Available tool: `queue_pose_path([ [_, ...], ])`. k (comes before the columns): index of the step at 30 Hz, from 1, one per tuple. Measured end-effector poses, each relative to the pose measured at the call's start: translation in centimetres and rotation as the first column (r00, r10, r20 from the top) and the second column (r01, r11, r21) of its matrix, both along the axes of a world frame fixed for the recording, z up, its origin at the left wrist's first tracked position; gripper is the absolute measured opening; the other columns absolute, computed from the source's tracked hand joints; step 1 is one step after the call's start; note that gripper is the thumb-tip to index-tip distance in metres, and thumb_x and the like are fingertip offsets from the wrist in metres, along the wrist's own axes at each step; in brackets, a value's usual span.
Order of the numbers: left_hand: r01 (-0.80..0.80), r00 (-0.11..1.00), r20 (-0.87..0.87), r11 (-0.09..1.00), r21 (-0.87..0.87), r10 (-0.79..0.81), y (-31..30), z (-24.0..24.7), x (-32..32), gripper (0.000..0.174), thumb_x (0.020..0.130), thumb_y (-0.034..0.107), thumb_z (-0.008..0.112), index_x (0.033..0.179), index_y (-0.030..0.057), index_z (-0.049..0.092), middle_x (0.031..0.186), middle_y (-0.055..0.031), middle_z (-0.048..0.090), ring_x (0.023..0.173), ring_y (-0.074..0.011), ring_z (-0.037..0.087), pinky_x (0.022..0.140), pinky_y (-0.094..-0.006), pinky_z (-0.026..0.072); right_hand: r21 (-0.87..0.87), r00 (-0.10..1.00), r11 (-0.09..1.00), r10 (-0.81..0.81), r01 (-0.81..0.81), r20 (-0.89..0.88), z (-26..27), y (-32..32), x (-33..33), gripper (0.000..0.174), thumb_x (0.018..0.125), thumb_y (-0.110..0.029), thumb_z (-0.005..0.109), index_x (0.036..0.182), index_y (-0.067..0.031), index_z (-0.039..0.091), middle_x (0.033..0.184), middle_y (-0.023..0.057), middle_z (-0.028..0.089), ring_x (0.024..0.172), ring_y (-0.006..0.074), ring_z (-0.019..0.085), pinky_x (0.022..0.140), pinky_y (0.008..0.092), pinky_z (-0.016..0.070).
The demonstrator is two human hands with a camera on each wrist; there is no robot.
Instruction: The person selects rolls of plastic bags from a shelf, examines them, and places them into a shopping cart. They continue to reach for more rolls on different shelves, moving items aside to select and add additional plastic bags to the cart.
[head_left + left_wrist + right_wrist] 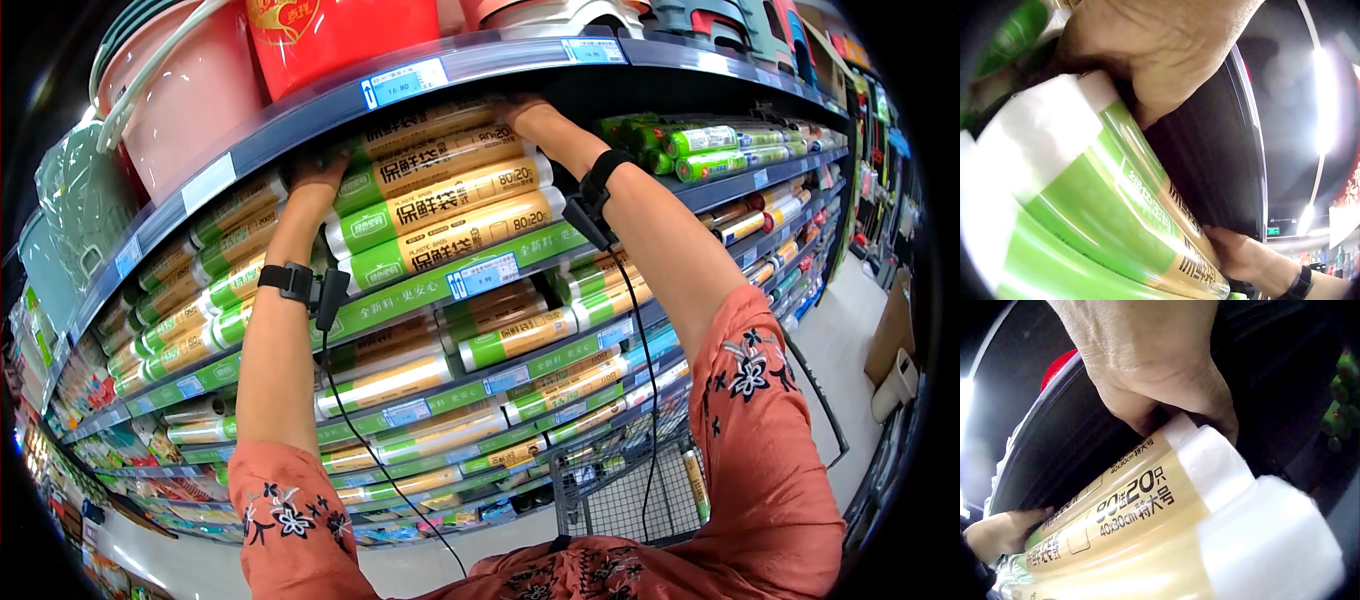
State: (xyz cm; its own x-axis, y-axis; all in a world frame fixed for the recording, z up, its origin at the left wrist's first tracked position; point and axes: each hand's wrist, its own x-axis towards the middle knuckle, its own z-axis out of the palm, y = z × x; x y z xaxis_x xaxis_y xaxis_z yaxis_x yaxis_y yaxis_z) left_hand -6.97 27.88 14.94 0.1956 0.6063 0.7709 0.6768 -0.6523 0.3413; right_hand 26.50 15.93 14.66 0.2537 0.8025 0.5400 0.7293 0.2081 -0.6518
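Rolls of plastic bags (450, 195) in green and tan wrappers lie stacked on a shelf under a shelf board. My left hand (318, 178) reaches in at their left end. In the left wrist view, its thumb and fingers curl about the end of an upper roll (1129, 134), fingertips partly hidden. At the opposite end is my right hand (532, 118), reaching deeper under the board. The right wrist view shows that hand (1154, 369) bent around the white end of the rearmost visible roll (1141, 453), its fingertips hidden behind it.
Above, the shelf edge (400, 85) carries a red bucket (340, 40) and a pink bucket (185, 100). Green-wrapped rolls (705, 150) lie to the right. More rolls (520, 335) fill the lower shelves. A wire shopping cart (620, 500) stands below, and cables (655, 400) hang from both wrists.
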Motion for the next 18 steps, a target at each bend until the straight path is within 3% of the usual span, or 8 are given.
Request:
queue_pose_path([
  [5,0.006,1.000,-0.012,1.000,0.010,-0.006,-0.7,-0.2,0.2,0.085,0.091,0.058,0.060,0.151,0.0030,0.038,0.154,-0.0256,0.040,0.143,-0.0408,0.036,0.115,-0.0419,0.0332,0.046,0.982,0.998,-0.044,0.036,0.184,-0.1,2.6,1.0,0.056,0.099,-0.047,0.049,0.145,-0.0158,0.050,0.151,0.0154,0.046,0.135,0.0330,0.046,0.109,0.0407,0.0394],
  [9,0.017,0.996,-0.089,0.998,0.058,-0.012,-0.1,-0.1,0.5,0.073,0.092,0.053,0.059,0.146,0.0051,0.045,0.147,-0.0258,0.047,0.138,-0.0415,0.041,0.112,-0.0429,0.0359,-0.005,0.990,0.999,0.037,-0.037,0.138,0.2,-0.2,-0.4,0.054,0.100,-0.045,0.049,0.146,-0.0181,0.049,0.152,0.0139,0.046,0.133,0.0323,0.048,0.108,0.0394,0.0404],
  [11,0.095,0.994,-0.061,0.995,0.018,-0.093,-3.4,0.1,1.3,0.065,0.090,0.047,0.062,0.138,0.0029,0.053,0.135,-0.0274,0.057,0.132,-0.0422,0.048,0.109,-0.0430,0.0384,-0.010,0.993,0.998,0.057,-0.056,0.104,0.2,-1.5,-1.1,0.054,0.100,-0.044,0.050,0.146,-0.0159,0.049,0.150,0.0139,0.048,0.131,0.0319,0.050,0.107,0.0386,0.0412],
  [15,0.042,0.991,-0.126,0.999,0.012,-0.040,-0.4,-0.3,0.6,0.063,0.094,0.052,0.055,0.136,0.0038,0.056,0.138,-0.0261,0.056,0.130,-0.0417,0.050,0.109,-0.0425,0.0383,0.028,0.990,0.999,0.040,-0.044,0.133,-0.4,-0.6,0.0,0.055,0.099,-0.044,0.053,0.140,-0.0080,0.054,0.138,0.0156,0.058,0.123,0.0305,0.054,0.103,0.0382,0.0430],
  [18,0.089,0.993,-0.088,0.994,0.068,-0.083,-2.4,-0.8,0.5,0.063,0.096,0.052,0.055,0.133,0.0019,0.059,0.136,-0.0249,0.058,0.128,-0.0402,0.052,0.107,-0.0410,0.0397,0.089,0.997,0.993,0.080,-0.079,-0.010,-1.3,-0.2,1.1,0.055,0.099,-0.044,0.054,0.134,-0.0019,0.059,0.128,0.0188,0.064,0.118,0.0297,0.058,0.101,0.0384,0.0438],
])
